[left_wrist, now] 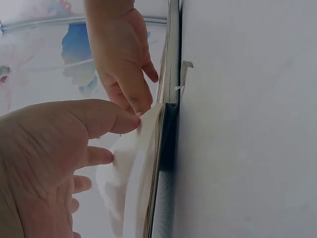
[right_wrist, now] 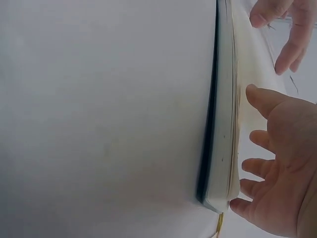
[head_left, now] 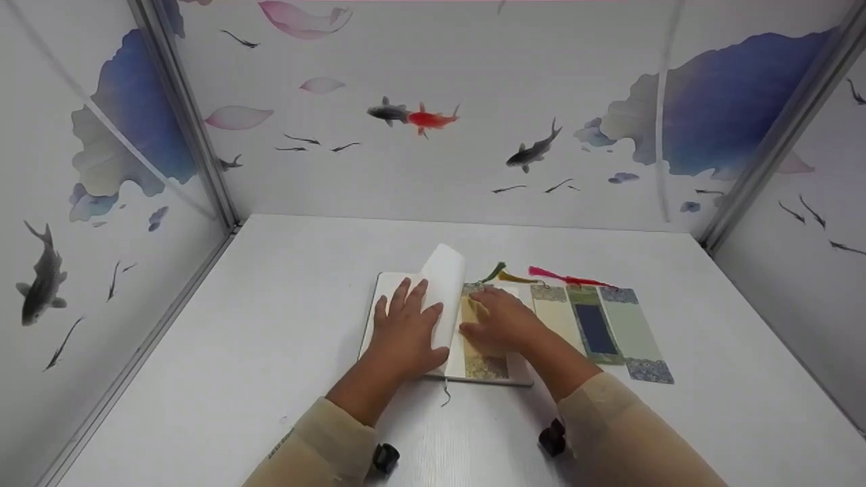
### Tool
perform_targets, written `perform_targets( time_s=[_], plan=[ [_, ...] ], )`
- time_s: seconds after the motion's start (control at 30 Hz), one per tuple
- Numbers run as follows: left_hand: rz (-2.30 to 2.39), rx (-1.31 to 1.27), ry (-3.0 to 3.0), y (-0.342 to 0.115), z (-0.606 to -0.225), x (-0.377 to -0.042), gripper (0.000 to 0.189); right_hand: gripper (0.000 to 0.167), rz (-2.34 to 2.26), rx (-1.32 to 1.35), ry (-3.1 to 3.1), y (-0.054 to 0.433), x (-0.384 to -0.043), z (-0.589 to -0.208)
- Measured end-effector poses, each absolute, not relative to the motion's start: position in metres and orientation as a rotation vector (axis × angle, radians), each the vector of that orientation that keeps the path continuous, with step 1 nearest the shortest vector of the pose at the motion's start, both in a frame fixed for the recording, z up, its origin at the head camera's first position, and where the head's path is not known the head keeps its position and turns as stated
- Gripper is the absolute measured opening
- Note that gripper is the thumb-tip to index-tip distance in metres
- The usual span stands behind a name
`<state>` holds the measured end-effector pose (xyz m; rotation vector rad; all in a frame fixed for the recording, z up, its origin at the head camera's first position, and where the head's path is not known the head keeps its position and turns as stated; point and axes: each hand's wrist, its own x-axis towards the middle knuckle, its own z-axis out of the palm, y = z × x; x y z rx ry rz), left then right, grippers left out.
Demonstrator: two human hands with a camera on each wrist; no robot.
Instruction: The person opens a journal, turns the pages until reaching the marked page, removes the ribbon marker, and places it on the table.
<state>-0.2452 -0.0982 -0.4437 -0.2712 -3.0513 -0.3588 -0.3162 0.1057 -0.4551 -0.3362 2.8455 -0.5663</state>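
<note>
An open notebook [head_left: 519, 370] lies on the table, with a white page [head_left: 445, 267] standing partly raised near its middle. My left hand [head_left: 406, 335] rests spread over the left side and touches that raised page; the left wrist view shows its thumb [left_wrist: 116, 121] against the paper. On the right-hand page lies a gold patterned bookmark [head_left: 486, 367]. My right hand [head_left: 504, 319] touches it from above, covering part of it. In the right wrist view, the fingers of the right hand [right_wrist: 282, 163] are apart and loosely extended beside the notebook [right_wrist: 220, 124].
Right of the notebook lie a cream bookmark [head_left: 560, 316], a green one with a dark blue panel [head_left: 599, 328] and a pale grey-green bookmark [head_left: 630, 328]. Green [head_left: 497, 270], yellow [head_left: 521, 278] and pink [head_left: 547, 272] tassels lie above. Painted panels [head_left: 433, 176] surround the white table [head_left: 291, 304].
</note>
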Motion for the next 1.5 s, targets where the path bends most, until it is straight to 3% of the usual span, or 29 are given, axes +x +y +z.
perform_targets(
  time_s=[0.23,0.6,0.97,1.23,1.5],
  plan=[
    [-0.417,-0.299,-3.088,-0.099,-0.444,-0.243,0.080,0.076,-0.407,-0.328,2.855,0.100,-0.319,-0.459],
    [-0.409,-0.311,-3.216,-0.101,-0.443,-0.236,0.057,0.078,-0.322,-0.388,2.864,0.104,-0.319,-0.460],
    [-0.379,-0.309,-3.309,-0.102,-0.442,-0.235,0.057,0.076,-0.380,-0.374,2.845,0.120,-0.318,-0.461],
    [-0.349,-0.324,-3.331,-0.101,-0.443,-0.236,0.058,0.072,-0.507,-0.210,2.874,0.131,-0.312,-0.456],
    [-0.361,-0.347,-3.321,-0.103,-0.442,-0.235,0.056,0.091,-0.744,0.025,2.829,0.139,-0.309,-0.453]
  ],
)
